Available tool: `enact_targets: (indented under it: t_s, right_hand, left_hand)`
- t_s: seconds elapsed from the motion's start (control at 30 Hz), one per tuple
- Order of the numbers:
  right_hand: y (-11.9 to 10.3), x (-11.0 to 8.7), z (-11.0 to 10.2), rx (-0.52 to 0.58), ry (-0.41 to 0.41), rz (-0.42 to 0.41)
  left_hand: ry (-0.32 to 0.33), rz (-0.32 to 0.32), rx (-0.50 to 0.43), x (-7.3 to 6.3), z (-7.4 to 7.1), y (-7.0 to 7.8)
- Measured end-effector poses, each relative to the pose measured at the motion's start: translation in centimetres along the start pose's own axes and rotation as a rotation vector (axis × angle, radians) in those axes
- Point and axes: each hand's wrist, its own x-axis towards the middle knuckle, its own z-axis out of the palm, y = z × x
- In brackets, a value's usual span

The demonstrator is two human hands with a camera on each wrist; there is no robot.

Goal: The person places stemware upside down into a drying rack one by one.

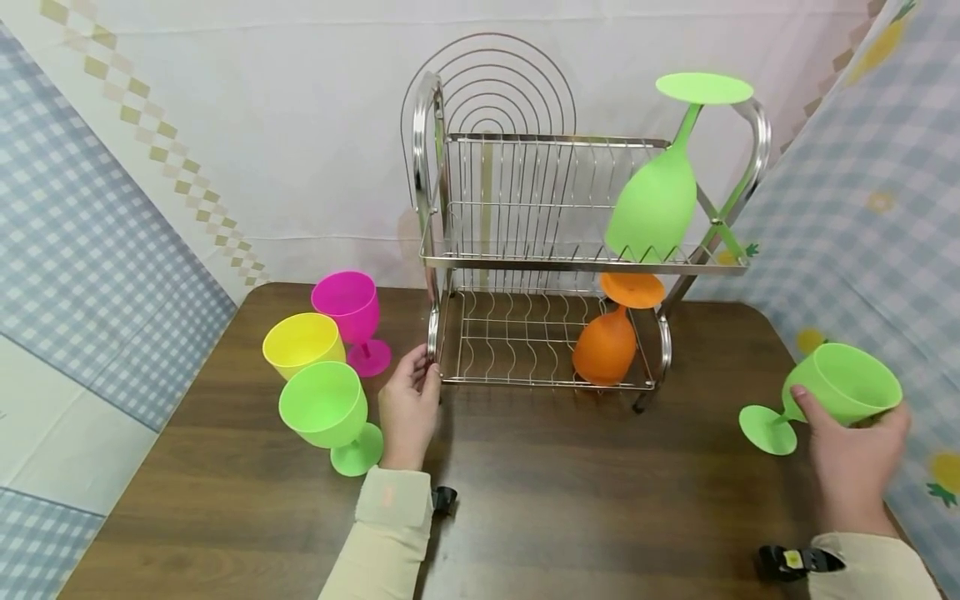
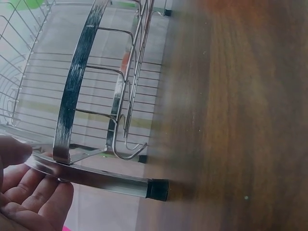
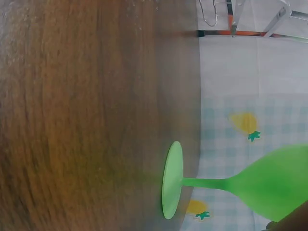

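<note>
At the table's right, my right hand (image 1: pixel 858 467) grips the bowl of a green goblet (image 1: pixel 840 387), which tilts with its foot toward the left; in the right wrist view the goblet (image 3: pixel 269 180) shows its stem and foot. My left hand (image 1: pixel 410 408) holds the left leg of the metal dish rack (image 1: pixel 547 267); the left wrist view has thumb and fingers around the leg (image 2: pixel 103 177). Upside down on the rack's upper tier leans another green goblet (image 1: pixel 656 204). An orange goblet (image 1: pixel 606 346) sits upside down on the lower tier.
Left of my left hand stand a magenta goblet (image 1: pixel 348 308), a yellow goblet (image 1: pixel 303 342) and a green goblet (image 1: pixel 324 408), all upright on the wooden table (image 1: pixel 570 500). Cloth hangs behind the rack and along both sides.
</note>
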Motion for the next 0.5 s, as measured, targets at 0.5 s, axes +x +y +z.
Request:
enact_targets:
  t_s: [0.5]
  right_hand:
    - [-0.2, -5.8, 0.2, -0.235, -0.055, -0.364]
  left_hand:
    - [0.059, 0.054, -0.073, -0.2, -0.1, 0.6]
